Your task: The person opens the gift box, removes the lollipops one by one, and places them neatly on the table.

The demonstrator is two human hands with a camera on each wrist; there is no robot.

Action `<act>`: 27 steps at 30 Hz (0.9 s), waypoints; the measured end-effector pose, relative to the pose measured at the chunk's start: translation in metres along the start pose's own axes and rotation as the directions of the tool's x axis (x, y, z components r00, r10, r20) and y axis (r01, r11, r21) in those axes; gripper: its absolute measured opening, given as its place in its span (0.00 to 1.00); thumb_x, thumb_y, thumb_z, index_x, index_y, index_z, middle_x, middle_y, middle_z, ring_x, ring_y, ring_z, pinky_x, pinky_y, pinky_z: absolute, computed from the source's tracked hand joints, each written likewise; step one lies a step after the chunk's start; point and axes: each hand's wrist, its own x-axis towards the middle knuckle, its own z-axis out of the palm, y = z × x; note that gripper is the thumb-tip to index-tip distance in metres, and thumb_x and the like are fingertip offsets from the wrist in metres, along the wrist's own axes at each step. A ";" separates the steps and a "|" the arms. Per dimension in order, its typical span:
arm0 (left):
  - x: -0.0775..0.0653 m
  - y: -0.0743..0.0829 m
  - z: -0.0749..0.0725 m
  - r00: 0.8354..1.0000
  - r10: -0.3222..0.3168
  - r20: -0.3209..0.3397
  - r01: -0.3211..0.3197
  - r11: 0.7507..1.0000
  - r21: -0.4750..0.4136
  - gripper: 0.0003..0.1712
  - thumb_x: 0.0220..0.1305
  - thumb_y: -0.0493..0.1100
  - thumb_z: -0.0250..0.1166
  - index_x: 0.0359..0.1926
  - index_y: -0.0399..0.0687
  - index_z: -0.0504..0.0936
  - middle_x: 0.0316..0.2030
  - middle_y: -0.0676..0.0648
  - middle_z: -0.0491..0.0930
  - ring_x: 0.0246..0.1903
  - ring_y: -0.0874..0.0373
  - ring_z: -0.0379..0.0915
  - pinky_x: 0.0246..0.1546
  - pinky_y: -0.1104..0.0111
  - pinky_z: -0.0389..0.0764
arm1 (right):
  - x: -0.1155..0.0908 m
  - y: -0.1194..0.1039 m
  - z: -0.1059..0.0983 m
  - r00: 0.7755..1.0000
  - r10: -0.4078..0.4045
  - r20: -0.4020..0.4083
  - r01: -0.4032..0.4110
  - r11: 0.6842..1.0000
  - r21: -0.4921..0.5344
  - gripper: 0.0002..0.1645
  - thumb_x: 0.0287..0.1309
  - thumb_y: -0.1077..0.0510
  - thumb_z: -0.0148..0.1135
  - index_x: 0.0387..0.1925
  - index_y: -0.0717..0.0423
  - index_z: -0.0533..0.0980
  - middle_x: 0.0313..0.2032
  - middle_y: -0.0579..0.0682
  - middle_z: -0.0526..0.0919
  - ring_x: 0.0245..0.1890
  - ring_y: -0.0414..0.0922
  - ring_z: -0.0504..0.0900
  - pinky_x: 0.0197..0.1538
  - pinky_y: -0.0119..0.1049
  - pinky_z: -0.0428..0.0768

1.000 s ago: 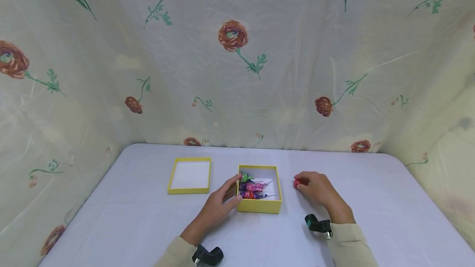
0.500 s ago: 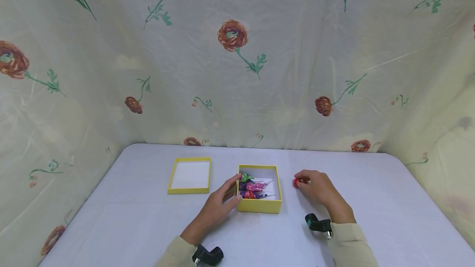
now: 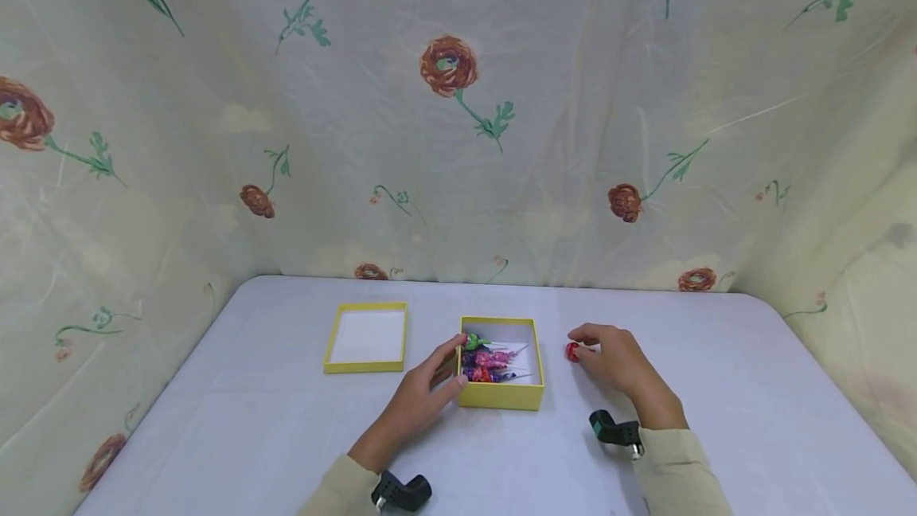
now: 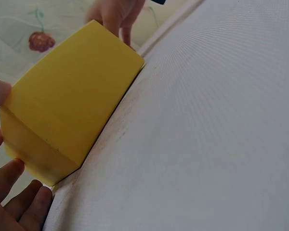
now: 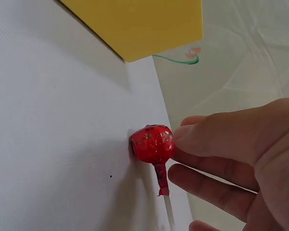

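In the head view, my left hand (image 3: 423,396) holds the left side of a yellow box (image 3: 501,397), its thumb at the near corner and its index finger farther back along the rim. Several wrapped lollipops (image 3: 494,360) in green, pink, purple and red lie inside, sticks toward the right. To the right of the box, my right hand (image 3: 614,360) is at a red-wrapped lollipop (image 5: 153,143). The right wrist view shows the thumb against the edge of its round head, other fingers loosely bent behind. The left wrist view shows only the outer walls of the box.
A yellow-rimmed lid (image 3: 367,334) with a white inside lies left of the box. The table (image 3: 286,428) has a white cover. Behind and beside it hangs a flowered curtain (image 3: 544,205).
My right index finger has lifted a little away from the thumb, and more of the red lollipop shows. The left hand and the box have stayed in place.
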 end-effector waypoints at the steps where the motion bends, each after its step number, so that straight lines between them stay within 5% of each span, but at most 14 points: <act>1: 0.000 0.000 0.000 1.000 -0.002 0.001 0.002 1.000 0.002 0.34 0.70 0.48 0.58 0.73 0.68 0.57 0.72 0.56 0.55 0.71 0.52 0.53 0.68 0.58 0.64 | 0.000 0.000 0.000 1.000 -0.006 -0.004 0.006 1.000 -0.002 0.16 0.61 0.62 0.61 0.50 0.58 0.80 0.49 0.59 0.82 0.54 0.60 0.74 0.58 0.62 0.73; 20: 0.001 0.001 0.000 1.000 -0.024 -0.007 0.024 1.000 0.016 0.34 0.70 0.48 0.58 0.73 0.66 0.57 0.72 0.55 0.55 0.71 0.51 0.53 0.68 0.59 0.64 | -0.004 -0.024 -0.014 0.993 -0.101 -0.058 0.100 0.995 -0.012 0.16 0.62 0.62 0.61 0.52 0.58 0.80 0.50 0.57 0.83 0.56 0.57 0.75 0.59 0.60 0.74; 27: -0.008 0.030 -0.003 0.999 -0.035 -0.003 0.035 0.999 0.003 0.34 0.70 0.42 0.57 0.74 0.53 0.58 0.72 0.47 0.56 0.70 0.46 0.53 0.68 0.53 0.62 | -0.009 -0.037 -0.014 0.989 -0.134 -0.063 0.133 0.991 -0.024 0.16 0.62 0.61 0.62 0.51 0.56 0.80 0.50 0.56 0.83 0.55 0.57 0.76 0.59 0.59 0.74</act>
